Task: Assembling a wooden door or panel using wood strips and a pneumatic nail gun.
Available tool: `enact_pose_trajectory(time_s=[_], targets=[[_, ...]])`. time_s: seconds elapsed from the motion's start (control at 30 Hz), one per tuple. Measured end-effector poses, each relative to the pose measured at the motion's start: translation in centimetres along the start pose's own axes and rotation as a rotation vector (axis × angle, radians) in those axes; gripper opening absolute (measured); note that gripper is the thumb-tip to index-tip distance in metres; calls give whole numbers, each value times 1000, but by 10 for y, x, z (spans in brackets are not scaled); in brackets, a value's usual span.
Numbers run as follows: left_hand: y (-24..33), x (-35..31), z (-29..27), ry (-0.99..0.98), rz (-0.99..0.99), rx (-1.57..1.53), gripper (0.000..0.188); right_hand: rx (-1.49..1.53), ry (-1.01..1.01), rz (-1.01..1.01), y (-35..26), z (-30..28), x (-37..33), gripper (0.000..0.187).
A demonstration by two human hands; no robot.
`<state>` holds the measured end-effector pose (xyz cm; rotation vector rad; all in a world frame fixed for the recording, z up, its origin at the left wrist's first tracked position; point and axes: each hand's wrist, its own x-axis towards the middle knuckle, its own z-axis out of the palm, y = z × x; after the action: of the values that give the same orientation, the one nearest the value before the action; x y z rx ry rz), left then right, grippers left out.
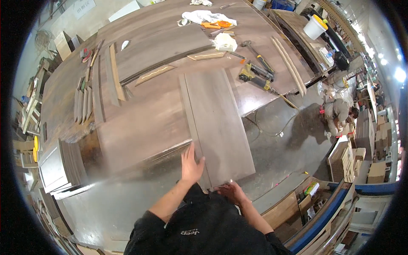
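The left hand [192, 165], fingers spread, touches a long, flat, grey-brown wooden board [221, 127] ahead of both hands, and I can't tell if the right hand [234, 193] grips its near end

Saw a broad brown surface [140, 123] across the upper and middle left of the frame. Found a long grey-brown board [216, 123] over its edge at centre, with the lower end beyond it. Noted a wide dark panel [165, 44] at upper centre, short slats [83, 106] at left and thin strips [288, 63] at upper right. Spotted a nail gun [255, 79] and hammer [261, 57] right of centre, plus a white cloth [208, 17] beside orange items [209, 25] near the top.
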<state>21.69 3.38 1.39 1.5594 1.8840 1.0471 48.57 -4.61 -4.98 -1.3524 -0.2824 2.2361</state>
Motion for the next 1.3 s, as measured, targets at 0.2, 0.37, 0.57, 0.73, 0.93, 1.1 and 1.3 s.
enact_pose_trajectory(time_s=[0.2, 0.37, 0.57, 0.73, 0.93, 1.1, 1.3], targets=[[11, -101, 19, -91, -382, -401, 72, 241, 274, -395, -79, 11, -16, 52], [25, -113, 21, -67, -648, -781, 59, -152, 342, -549, -96, -11, -22, 49], [-29, -167, -31, 417, -919, -1232, 58, -542, -35, -280, -11, 35, -21, 49], [-12, -188, -76, 713, -874, -975, 64, -671, -312, -81, 32, 97, 18, 41], [-55, -188, -116, 626, -855, -877, 59, -446, -146, -226, -62, 125, 60, 35], [-99, -129, -168, 481, -734, -620, 52, -761, 56, -437, -161, 122, 68, 26], [-233, -21, -212, 248, -766, -269, 56, -1280, 425, -1060, -303, 135, 125, 34]])
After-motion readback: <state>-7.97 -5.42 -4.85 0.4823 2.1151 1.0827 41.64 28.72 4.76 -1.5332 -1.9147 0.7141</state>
